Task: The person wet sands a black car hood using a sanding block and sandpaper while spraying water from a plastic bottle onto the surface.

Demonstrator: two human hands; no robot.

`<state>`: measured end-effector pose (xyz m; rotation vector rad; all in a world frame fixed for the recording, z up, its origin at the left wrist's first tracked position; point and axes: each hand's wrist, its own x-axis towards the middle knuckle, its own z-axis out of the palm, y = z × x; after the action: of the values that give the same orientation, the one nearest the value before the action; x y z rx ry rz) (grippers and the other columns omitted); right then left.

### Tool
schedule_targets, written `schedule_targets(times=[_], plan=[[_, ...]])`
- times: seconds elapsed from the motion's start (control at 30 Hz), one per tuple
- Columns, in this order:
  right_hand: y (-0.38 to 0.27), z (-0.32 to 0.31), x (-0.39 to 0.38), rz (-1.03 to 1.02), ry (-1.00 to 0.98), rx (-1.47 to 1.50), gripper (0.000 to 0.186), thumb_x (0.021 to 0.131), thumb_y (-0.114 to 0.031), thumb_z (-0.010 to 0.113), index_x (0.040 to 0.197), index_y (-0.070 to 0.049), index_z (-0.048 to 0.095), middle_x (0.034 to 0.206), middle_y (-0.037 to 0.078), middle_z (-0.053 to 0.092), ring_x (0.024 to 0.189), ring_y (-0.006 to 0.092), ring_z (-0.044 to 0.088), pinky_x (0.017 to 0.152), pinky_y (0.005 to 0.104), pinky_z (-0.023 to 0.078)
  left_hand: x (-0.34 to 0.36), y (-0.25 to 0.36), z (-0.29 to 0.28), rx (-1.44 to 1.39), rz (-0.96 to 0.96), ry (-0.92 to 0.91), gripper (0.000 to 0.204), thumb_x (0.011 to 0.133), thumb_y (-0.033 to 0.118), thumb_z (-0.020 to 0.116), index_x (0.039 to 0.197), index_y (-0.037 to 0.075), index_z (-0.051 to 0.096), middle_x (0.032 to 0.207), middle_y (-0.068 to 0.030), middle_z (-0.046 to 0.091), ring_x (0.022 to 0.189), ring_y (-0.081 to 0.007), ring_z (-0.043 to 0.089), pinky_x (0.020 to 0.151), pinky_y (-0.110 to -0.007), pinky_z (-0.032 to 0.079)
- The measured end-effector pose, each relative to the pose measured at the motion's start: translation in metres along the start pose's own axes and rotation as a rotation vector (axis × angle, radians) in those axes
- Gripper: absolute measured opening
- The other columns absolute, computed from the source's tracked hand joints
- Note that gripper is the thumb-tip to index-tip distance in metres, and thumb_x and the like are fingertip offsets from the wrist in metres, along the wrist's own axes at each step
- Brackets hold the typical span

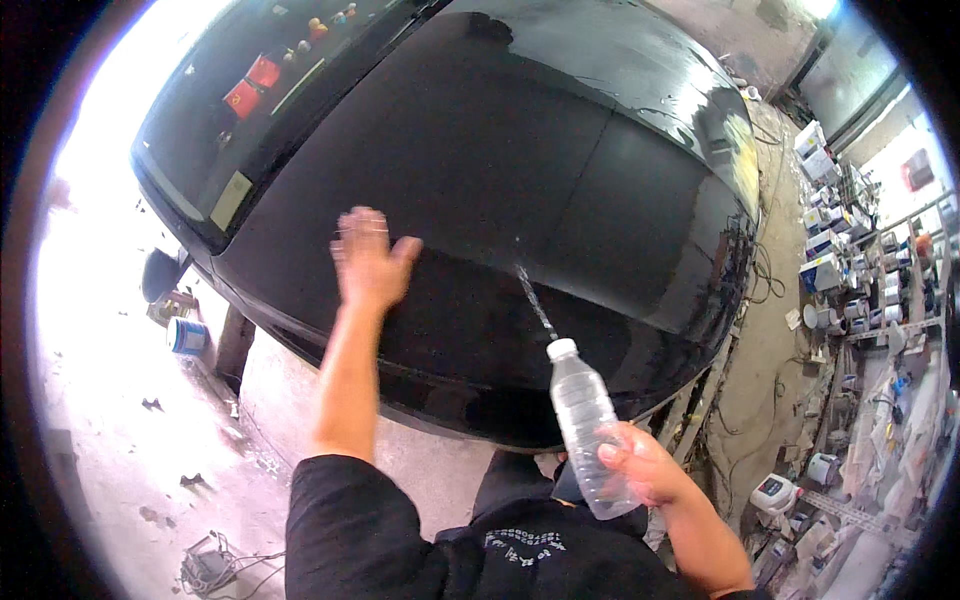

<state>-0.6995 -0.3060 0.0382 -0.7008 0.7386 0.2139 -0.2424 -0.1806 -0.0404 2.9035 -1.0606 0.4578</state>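
Observation:
My right hand (645,463) is wrapped round the lower part of a clear plastic bottle (582,398). The bottle is tilted with its white cap toward the car, and a thin jet of water (535,300) shoots from it over the black car hood (470,170). Fingers apart and slightly blurred, my left hand (372,262) is over the hood's near left part; whether it touches the surface I cannot tell. Wet sheen shows on the hood's far right part.
Left of the hood is the windshield (290,90), with small red flags behind it. A paint bucket (187,336) stands on the floor below the side mirror (160,275). Shelves of cans (850,250) line the right side. Cables (768,275) lie beside the car's front.

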Motion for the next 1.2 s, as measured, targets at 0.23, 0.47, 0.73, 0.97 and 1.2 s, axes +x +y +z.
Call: schedule_targets(times=[0.23, 0.47, 0.73, 0.97, 1.2], plan=[[-0.002, 0.034, 0.038, 0.062, -0.181, -0.372, 0.058, 0.089, -0.031, 0.071, 0.131, 0.002, 0.049, 0.117, 0.011, 0.063, 0.105, 0.0177, 0.060, 0.092, 0.0351, 0.049, 0.018, -0.126, -0.021, 0.022, -0.356, -0.172, 0.083, 0.097, 0.058, 0.039, 0.153, -0.001, 0.019, 0.160, -0.0210, 0.015, 0.150, -0.0338, 0.011, 0.119, -0.052, 0.010], [-0.005, 0.014, 0.011, 0.048, -0.140, -0.260, 0.053, 0.088, -0.029, 0.070, 0.129, -0.001, 0.051, 0.110, 0.008, 0.066, 0.095, 0.0159, 0.064, 0.084, 0.0332, 0.053, -0.093, 0.063, -0.047, -0.081, 0.059, -0.237, 0.085, 0.094, 0.050, 0.049, 0.150, -0.008, 0.021, 0.159, -0.0264, 0.014, 0.149, -0.0400, 0.012, 0.120, -0.051, 0.010], [0.013, -0.035, -0.031, 0.053, -0.051, -0.094, 0.055, 0.091, -0.032, 0.064, 0.134, -0.003, 0.046, 0.115, 0.009, 0.062, 0.094, 0.0227, 0.065, 0.074, 0.0423, 0.058, -0.200, 0.231, -0.048, -0.346, 0.505, -0.306, 0.079, 0.090, 0.042, 0.044, 0.151, -0.003, 0.023, 0.161, -0.0189, 0.016, 0.150, -0.0330, 0.011, 0.120, -0.051, 0.007], [-0.001, 0.029, -0.022, -0.018, -0.128, -0.029, 0.051, 0.092, -0.037, 0.066, 0.126, -0.001, 0.052, 0.106, 0.010, 0.065, 0.086, 0.0204, 0.066, 0.065, 0.0358, 0.057, -0.074, 0.166, -0.046, -0.203, 0.265, -0.289, 0.086, 0.096, 0.062, 0.034, 0.155, 0.003, 0.013, 0.163, -0.0128, 0.007, 0.151, -0.0284, 0.002, 0.121, -0.051, 0.002], [0.010, 0.097, 0.033, -0.022, 0.059, -0.270, 0.057, 0.088, -0.041, 0.069, 0.126, -0.001, 0.052, 0.107, 0.010, 0.064, 0.087, 0.0199, 0.066, 0.065, 0.0328, 0.057, 0.035, 0.009, -0.021, -0.201, -0.032, -0.161, 0.083, 0.098, 0.060, 0.029, 0.154, 0.001, 0.013, 0.163, -0.0150, 0.007, 0.151, -0.0297, 0.002, 0.122, -0.045, 0.003]])
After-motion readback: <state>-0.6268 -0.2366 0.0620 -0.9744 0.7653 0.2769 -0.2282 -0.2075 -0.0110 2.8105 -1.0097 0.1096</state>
